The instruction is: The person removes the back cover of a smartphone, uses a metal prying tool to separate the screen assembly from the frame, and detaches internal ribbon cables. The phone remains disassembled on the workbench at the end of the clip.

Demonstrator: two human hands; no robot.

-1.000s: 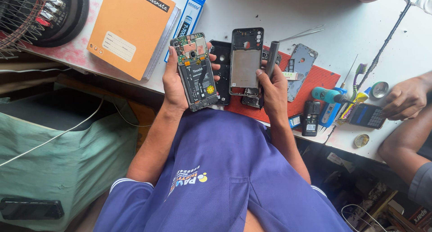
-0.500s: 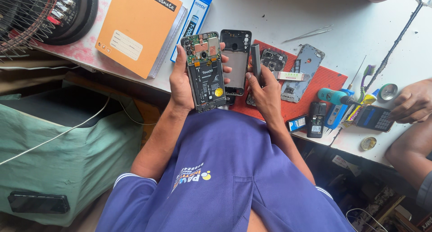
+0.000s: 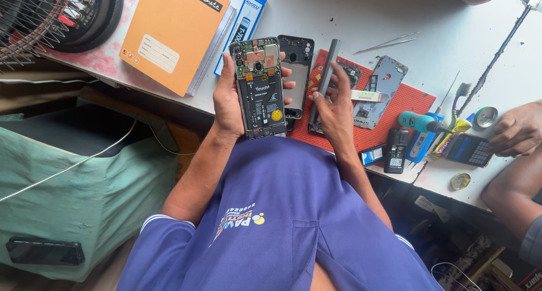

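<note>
Left hand: the left hand [image 3: 228, 101] holds an opened phone [image 3: 260, 87] upright in frame centre, palm behind it, fingertips curling round its right edge; circuit board and battery face the camera.
Right hand: the right hand [image 3: 334, 107], just right of the phone, is closed on a dark back cover [image 3: 324, 76] seen edge-on, thumb and fingers pinching it.
Second phone: a black frame [image 3: 296, 70] sits just behind the opened phone, partly hidden by it; which hand bears it cannot be told.
Mat: a red mat [image 3: 406, 107] lies on the white table [image 3: 350, 14], right of centre; on it rest a grey phone shell [image 3: 381, 90] and a small board piece, partly covered by the right hand.
Upper left: an orange notebook [image 3: 169, 34] overlaps a blue box [image 3: 245, 20]; a fan grille [image 3: 34, 14] fills the corner.
Upper right: tweezers [image 3: 389, 42] lie on the bare table above the mat.
Right edge: a teal screwdriver [image 3: 420, 122], a small black phone [image 3: 396, 150], a tape roll [image 3: 485, 117] and a calculator [image 3: 466, 150] crowd the table edge; another person's hand [image 3: 516, 130] rests on the calculator.
Lower left: a dark phone [image 3: 45, 251] lies on green cloth [image 3: 84, 178].
</note>
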